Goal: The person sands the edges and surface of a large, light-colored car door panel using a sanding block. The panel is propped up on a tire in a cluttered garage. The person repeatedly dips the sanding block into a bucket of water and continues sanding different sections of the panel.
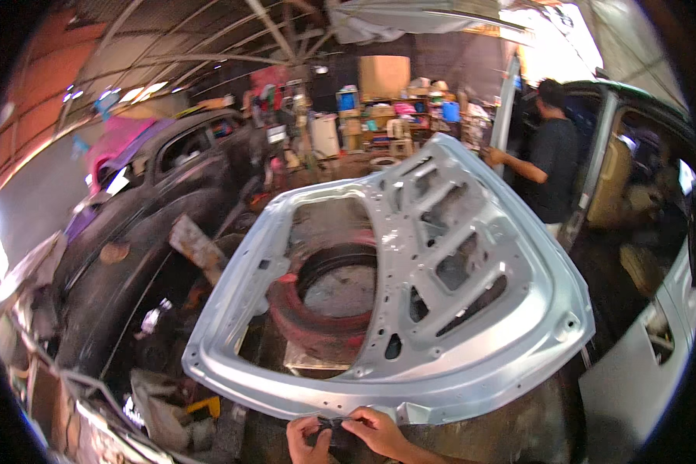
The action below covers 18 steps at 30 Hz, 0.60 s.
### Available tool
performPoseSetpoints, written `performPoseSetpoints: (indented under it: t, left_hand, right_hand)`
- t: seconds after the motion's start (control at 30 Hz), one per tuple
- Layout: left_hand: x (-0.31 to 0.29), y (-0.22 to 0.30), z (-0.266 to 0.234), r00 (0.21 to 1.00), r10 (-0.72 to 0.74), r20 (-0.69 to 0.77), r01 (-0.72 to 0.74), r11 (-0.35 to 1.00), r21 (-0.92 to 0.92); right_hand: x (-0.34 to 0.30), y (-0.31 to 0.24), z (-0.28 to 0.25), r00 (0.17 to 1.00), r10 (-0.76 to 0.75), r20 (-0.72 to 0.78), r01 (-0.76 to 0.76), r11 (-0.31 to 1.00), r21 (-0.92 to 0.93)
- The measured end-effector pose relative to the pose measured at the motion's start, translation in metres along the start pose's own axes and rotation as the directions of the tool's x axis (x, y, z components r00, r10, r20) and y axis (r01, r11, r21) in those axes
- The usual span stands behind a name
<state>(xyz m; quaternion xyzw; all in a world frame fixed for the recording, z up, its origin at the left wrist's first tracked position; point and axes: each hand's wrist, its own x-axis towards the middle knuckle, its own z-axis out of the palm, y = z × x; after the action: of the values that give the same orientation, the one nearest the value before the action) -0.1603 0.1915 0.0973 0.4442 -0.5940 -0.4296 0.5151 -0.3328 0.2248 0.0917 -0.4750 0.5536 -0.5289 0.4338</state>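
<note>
Going L to R on my feed. Far L of the L grip, I've got an old dark car, w/ a rusty flat plate tilted on its near side; a yellow item sits lower, closer to the grip. L grip: thumb & fingertips look pinched on the L end of a small dark piece. Piece is btwn both grips, right by the near edge of the silver car panel; can't tell if it touches. R grip: fingertips look clamped on the R end.

Panel spreads out ahead of both grips, w/ a red ring, tyre-like, showing thru its big opening. Well ahead & R of the R grip: co-worker in a dark shirt. Nearer on that side, a pale panel.

Step in hand, my read: two-handed fingertip work on the piece, prob. adjusting it at the edge. Next move, I'd say, calls for light, even pinches & a clearer look; it's too small on my end to ID.
</note>
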Motion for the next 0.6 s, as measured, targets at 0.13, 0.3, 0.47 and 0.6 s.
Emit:
performPoseSetpoints:
  t: [0.13, 0.3, 0.47, 0.6]
  left_hand:
    - [-0.005, 0.016, -0.014, 0.982, 0.186, -0.043, -0.171, 0.957, 0.233]
    - [-0.007, 0.020, -0.008, 0.969, 0.229, 0.091, -0.247, 0.907, 0.342]
    - [-0.008, 0.020, -0.007, 0.965, 0.220, 0.141, -0.258, 0.884, 0.389]
    - [-0.008, 0.020, -0.009, 0.968, 0.209, 0.140, -0.247, 0.891, 0.380]
  right_hand:
    - [0.007, 0.022, 0.024, 0.997, -0.050, 0.056, 0.044, 0.993, 0.108]
    - [0.005, 0.029, 0.025, 0.994, -0.107, -0.005, 0.107, 0.989, 0.105]
    - [0.005, 0.025, 0.027, 0.998, -0.054, 0.024, 0.048, 0.977, 0.209]
    - [0.002, 0.012, 0.026, 0.993, -0.020, 0.119, -0.017, 0.953, 0.303]
